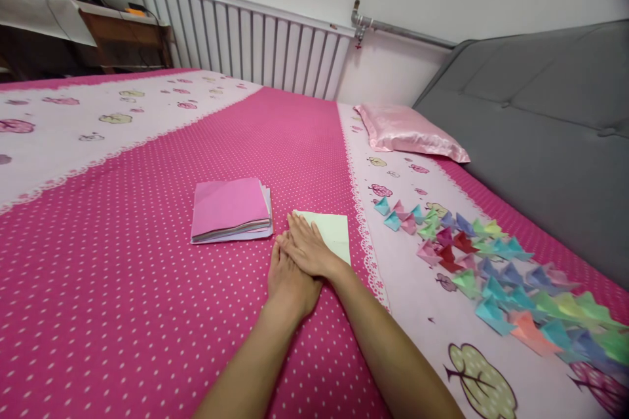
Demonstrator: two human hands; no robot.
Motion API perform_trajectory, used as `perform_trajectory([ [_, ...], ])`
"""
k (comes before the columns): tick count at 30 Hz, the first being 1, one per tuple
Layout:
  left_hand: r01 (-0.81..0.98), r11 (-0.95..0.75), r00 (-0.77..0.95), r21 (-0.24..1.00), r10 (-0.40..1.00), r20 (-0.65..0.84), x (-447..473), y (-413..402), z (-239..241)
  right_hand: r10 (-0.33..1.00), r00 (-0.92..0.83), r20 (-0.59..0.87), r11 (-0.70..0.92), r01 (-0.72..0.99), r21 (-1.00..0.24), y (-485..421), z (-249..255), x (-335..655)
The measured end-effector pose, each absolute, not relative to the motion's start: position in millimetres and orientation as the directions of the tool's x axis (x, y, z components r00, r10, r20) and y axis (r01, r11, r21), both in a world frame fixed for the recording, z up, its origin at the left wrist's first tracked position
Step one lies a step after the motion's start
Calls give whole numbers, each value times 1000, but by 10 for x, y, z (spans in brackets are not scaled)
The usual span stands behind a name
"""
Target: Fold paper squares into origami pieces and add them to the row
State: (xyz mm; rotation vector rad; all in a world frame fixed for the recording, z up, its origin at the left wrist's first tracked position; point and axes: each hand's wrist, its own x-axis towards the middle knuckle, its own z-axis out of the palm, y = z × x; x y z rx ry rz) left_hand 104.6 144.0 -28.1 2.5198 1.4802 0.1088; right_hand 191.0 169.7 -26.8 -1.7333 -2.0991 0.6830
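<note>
A pale green square sheet of paper lies on the pink dotted bedspread. My right hand rests flat with fingers stretched out, over the sheet's left part and across the back of my left hand. My left hand lies palm down beneath it; its fingers are partly hidden, and what shows of them looks flat. Neither hand grips anything. Just left of both hands sits a stack of square coloured paper, with a pink sheet on top.
Rows of small folded paper boats in many colours spread along the right side of the bed. Behind them are a pink satin pillow and a grey padded headboard. A white radiator lines the far wall.
</note>
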Motion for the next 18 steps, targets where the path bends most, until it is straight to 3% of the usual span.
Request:
perform_trajectory([
  [9,868,-464,477,175,878,-41,1054,1439,-331,977,-208,50,204,837,-509,1801,-377,2008],
  [18,893,-433,444,121,892,-84,1067,1427,-265,995,-71,67,91,917,-389,1841,-441,2152],
])
